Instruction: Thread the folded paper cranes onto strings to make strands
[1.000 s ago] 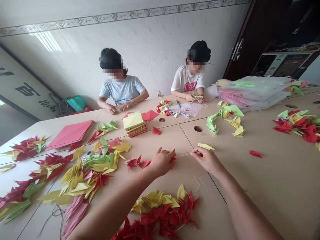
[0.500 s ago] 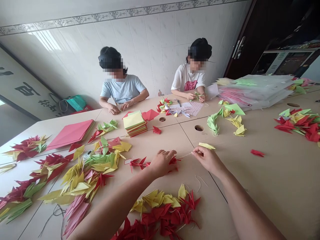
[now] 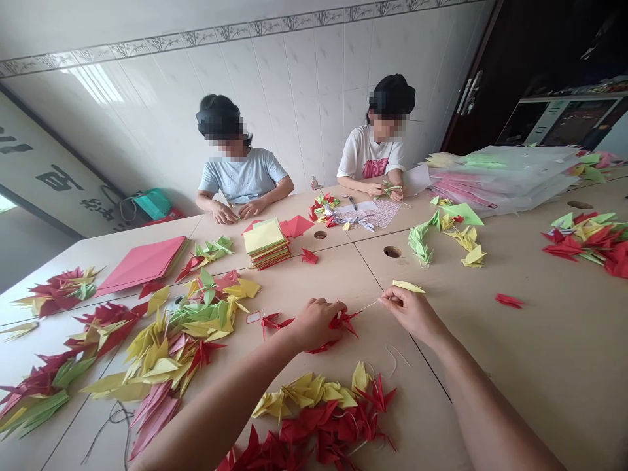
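Several red paper cranes (image 3: 347, 322) are threaded on a thin white string (image 3: 367, 305). My left hand (image 3: 316, 322) is closed over these cranes, fingers pinching one near its right end; part of the row is hidden under the hand. To the right, my right hand (image 3: 405, 306) pinches the string between thumb and fingers and holds it taut. A folded yellow paper piece (image 3: 409, 286) lies just behind the right hand's knuckles. Left of my left hand, another red crane (image 3: 275, 322) lies beside a small red-edged white tag (image 3: 253, 317).
Heaps of folded paper cranes (image 3: 181, 340) cover the table's left side. Strings of yellow and red cranes (image 3: 324, 418) lie nearest me. A stack of paper squares (image 3: 266, 243) stands beyond. Two people (image 3: 245, 173) sit opposite, handling paper. Plastic bags (image 3: 510, 176) lie far right.
My left hand has shifted slightly along the string, and the red cranes under it have moved right, with more of them showing. The right hand stays almost where it was.
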`<state>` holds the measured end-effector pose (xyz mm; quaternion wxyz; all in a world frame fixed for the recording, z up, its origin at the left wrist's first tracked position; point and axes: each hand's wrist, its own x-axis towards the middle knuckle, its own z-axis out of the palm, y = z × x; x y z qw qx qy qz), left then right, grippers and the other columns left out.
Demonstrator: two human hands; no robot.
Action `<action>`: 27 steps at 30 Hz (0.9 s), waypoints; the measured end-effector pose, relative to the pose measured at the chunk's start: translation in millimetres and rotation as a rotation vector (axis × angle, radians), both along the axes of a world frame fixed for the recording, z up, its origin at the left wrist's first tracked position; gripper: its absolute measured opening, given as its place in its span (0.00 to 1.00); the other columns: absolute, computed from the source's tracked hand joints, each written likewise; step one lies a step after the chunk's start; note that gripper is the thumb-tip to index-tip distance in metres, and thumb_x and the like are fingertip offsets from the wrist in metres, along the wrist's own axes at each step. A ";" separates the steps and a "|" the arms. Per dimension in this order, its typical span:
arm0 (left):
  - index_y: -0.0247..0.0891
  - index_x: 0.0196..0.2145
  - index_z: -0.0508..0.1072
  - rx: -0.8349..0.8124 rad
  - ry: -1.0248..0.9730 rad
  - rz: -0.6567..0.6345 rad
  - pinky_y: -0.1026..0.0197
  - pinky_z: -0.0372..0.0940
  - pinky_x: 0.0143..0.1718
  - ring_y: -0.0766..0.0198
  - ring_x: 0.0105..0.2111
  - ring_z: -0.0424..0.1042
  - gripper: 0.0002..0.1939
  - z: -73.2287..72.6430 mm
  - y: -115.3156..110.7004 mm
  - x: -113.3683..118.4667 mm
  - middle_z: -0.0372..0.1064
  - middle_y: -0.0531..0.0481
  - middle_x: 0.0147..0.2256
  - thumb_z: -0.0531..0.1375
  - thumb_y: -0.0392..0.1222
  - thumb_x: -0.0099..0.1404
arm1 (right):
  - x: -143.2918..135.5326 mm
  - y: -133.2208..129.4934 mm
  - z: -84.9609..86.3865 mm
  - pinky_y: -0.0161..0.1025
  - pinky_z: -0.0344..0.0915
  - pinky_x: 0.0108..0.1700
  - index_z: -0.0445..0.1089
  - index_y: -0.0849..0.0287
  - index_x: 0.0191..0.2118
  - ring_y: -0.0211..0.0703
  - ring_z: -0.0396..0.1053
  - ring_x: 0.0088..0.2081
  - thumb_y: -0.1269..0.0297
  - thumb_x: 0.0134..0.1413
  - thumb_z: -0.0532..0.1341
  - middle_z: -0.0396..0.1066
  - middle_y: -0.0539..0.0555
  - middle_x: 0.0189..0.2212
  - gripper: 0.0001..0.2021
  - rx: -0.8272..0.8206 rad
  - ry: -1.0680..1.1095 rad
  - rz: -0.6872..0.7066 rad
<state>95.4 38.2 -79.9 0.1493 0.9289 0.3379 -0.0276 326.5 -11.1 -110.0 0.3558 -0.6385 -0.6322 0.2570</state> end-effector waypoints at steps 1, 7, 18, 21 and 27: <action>0.40 0.48 0.62 0.006 -0.005 0.006 0.53 0.62 0.42 0.55 0.38 0.68 0.21 0.3 -0.2 -0.5 0.71 0.47 0.34 0.58 0.47 0.57 | 0.3 0.3 -0.4 0.34 0.53 0.23 0.63 0.57 0.25 0.37 0.54 0.20 0.51 0.53 0.54 0.58 0.47 0.16 0.15 0.003 -0.006 0.001; 0.38 0.53 0.58 0.064 -0.082 0.053 0.52 0.60 0.46 0.54 0.40 0.67 0.28 -3.1 1.1 -6.0 0.71 0.46 0.35 0.58 0.37 0.55 | 0.3 0.7 0.9 0.34 0.54 0.24 0.64 0.58 0.25 0.37 0.56 0.20 0.49 0.52 0.54 0.60 0.48 0.17 0.17 0.012 -0.030 -0.018; 0.38 0.62 0.46 -0.048 -0.176 0.128 0.47 0.55 0.56 0.49 0.58 0.56 0.40 -2.7 -3.3 -29.7 0.53 0.36 0.59 0.56 0.56 0.59 | 2.8 1.4 0.6 0.37 0.61 0.28 0.68 0.58 0.30 0.39 0.64 0.23 0.57 0.51 0.54 0.69 0.53 0.29 0.10 0.000 -0.163 -0.108; 0.39 0.62 0.46 -0.069 -0.197 0.118 0.47 0.54 0.56 0.50 0.58 0.56 0.42 3.0 -8.1 -42.1 0.54 0.37 0.59 0.56 0.61 0.57 | -2.3 0.0 -1.1 0.39 0.64 0.33 0.70 0.57 0.39 0.36 0.65 0.24 0.59 0.52 0.54 0.67 0.57 0.43 0.13 0.092 -0.166 -0.096; 0.42 0.60 0.52 -0.108 -0.095 0.103 0.42 0.49 0.59 0.49 0.59 0.53 0.41 12.8 -15.9 -71.4 0.57 0.40 0.57 0.60 0.60 0.53 | -14.0 -5.2 -12.5 0.38 0.65 0.39 0.70 0.55 0.43 0.39 0.68 0.35 0.65 0.52 0.55 0.64 0.54 0.48 0.13 -0.084 -0.114 0.238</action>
